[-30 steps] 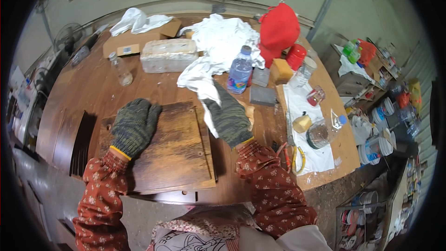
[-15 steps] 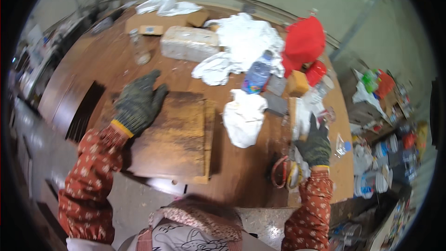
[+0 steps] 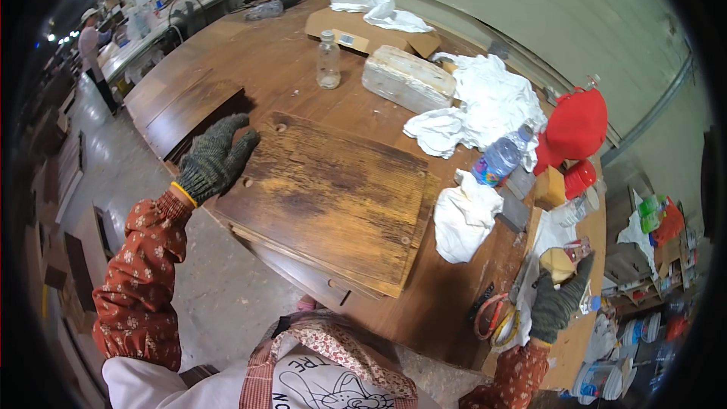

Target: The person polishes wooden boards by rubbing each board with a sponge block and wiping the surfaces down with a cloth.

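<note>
My left hand (image 3: 216, 155), in a dark grey knit glove with a yellow cuff, rests at the left edge of a stack of brown wood panels (image 3: 326, 204). Its fingers are stretched out and the thumb stands apart. The top panel has dark worn streaks and small round holes near its corners. At the right side of the table, my gloved right hand (image 3: 560, 303) has thumb and fingers on either side of a pale yellow block (image 3: 556, 263). Just left of that hand lie scissors (image 3: 492, 318) with red and yellow handles.
Behind the panels stand a clear glass bottle (image 3: 328, 60) and a wrapped block (image 3: 409, 79). White cloths (image 3: 492, 98), a plastic bottle (image 3: 500, 159), grey blocks (image 3: 515, 212) and a red cap (image 3: 575, 125) crowd the right. A person (image 3: 91, 53) stands far left.
My view has swung to the left, so the table appears further right. My right hand now has the yellow block between thumb and fingers. My left hand has shifted to the panel's left edge.
</note>
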The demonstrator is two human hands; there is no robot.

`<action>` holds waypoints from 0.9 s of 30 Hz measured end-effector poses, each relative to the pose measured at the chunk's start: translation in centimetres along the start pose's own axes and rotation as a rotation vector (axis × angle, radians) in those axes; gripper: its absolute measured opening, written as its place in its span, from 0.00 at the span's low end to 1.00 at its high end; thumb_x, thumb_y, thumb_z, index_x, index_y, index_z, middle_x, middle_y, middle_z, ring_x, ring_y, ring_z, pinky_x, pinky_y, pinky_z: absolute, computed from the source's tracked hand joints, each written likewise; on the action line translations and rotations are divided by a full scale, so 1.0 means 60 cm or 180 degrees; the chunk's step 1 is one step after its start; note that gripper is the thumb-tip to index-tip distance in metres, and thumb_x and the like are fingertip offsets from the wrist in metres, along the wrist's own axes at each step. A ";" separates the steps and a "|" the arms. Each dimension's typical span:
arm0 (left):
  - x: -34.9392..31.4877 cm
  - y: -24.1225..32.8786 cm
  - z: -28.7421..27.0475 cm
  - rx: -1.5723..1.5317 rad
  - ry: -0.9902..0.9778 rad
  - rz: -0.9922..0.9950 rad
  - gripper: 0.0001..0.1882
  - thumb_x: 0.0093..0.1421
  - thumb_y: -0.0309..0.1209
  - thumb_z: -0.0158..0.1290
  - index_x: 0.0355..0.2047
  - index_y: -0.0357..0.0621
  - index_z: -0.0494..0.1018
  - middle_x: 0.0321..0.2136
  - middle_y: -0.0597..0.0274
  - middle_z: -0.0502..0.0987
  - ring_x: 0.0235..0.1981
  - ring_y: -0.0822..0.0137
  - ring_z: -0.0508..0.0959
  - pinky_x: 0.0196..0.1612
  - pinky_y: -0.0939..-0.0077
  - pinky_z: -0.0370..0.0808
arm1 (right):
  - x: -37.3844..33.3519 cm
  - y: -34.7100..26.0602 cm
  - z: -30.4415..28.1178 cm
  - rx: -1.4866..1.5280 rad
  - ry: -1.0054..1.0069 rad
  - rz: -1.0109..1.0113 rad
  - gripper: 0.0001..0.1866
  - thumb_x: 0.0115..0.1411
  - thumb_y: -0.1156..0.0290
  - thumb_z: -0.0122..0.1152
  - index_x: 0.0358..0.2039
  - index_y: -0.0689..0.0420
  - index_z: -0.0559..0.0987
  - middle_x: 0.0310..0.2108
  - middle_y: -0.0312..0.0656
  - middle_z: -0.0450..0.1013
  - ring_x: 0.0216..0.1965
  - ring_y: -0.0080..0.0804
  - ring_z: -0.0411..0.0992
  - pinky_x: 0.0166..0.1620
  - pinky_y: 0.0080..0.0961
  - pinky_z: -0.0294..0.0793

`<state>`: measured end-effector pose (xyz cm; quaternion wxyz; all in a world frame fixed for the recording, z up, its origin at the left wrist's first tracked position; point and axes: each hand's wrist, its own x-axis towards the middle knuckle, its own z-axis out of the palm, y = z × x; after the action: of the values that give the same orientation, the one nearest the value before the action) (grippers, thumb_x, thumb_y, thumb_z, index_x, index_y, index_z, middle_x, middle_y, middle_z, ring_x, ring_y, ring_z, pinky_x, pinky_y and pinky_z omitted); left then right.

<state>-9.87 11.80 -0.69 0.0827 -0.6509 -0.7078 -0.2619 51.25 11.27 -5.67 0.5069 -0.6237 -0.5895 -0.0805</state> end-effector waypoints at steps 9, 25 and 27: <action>-0.100 -0.005 -0.008 -0.0866 -0.0092 0.0728 0.27 0.63 0.21 0.50 0.64 0.39 0.65 0.61 0.45 0.70 0.64 0.47 0.69 0.65 0.59 0.66 | -0.031 -0.230 0.088 0.3877 -0.1518 0.0931 0.41 0.53 0.57 0.72 0.62 0.68 0.67 0.59 0.54 0.69 0.60 0.47 0.69 0.64 0.44 0.67; -0.154 0.014 -0.050 -0.0411 -0.0335 0.1557 0.29 0.58 0.32 0.51 0.62 0.50 0.71 0.65 0.43 0.64 0.66 0.40 0.64 0.68 0.46 0.60 | -0.021 -0.309 0.152 0.5448 -0.2082 0.2283 0.27 0.66 0.64 0.58 0.62 0.63 0.67 0.59 0.47 0.70 0.59 0.43 0.70 0.64 0.43 0.70; -0.159 0.030 -0.048 -0.0097 0.0076 0.1818 0.29 0.56 0.32 0.52 0.60 0.49 0.73 0.64 0.44 0.65 0.66 0.42 0.65 0.67 0.44 0.61 | -0.013 -0.311 0.160 0.5369 -0.1944 0.2124 0.26 0.68 0.63 0.56 0.62 0.62 0.68 0.60 0.48 0.69 0.61 0.45 0.68 0.64 0.51 0.68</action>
<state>-7.45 2.04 -2.13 0.1517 -0.8219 -0.4907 -0.2463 31.00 13.87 -0.72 0.6105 -0.1830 -0.3520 0.6855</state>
